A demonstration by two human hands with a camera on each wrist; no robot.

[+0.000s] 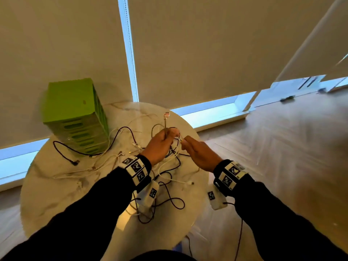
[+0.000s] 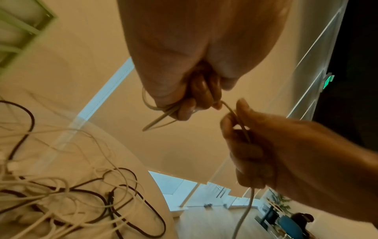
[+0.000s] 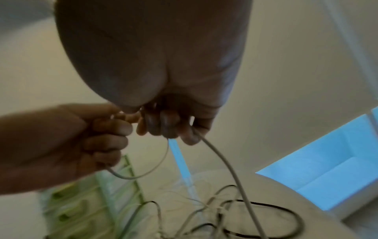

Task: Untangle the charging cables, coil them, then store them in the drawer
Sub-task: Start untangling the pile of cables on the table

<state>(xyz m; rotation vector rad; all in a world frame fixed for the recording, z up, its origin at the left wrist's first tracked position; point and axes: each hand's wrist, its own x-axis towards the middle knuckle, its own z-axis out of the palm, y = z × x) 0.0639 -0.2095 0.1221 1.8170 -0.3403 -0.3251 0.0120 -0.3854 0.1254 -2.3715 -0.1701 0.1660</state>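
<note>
Above the round marble table (image 1: 56, 200), both hands hold one white charging cable (image 1: 165, 123). My left hand (image 1: 166, 135) grips a small loop of it, and the plug end (image 1: 166, 115) sticks up past the knuckles. The left wrist view shows the left hand's fingers (image 2: 196, 100) curled round the loop. Just to the right, my right hand (image 1: 185, 143) is closed round the same cable (image 2: 243, 129), which hangs down from the fist (image 3: 223, 163). A tangle of white and black cables (image 1: 165, 185) lies on the table below the hands.
A green drawer unit (image 1: 75, 117) stands at the table's back left, its drawers closed. A loose black cable (image 1: 62, 153) lies in front of it. Roller blinds hang behind the table and wooden floor (image 1: 282, 147) lies to the right.
</note>
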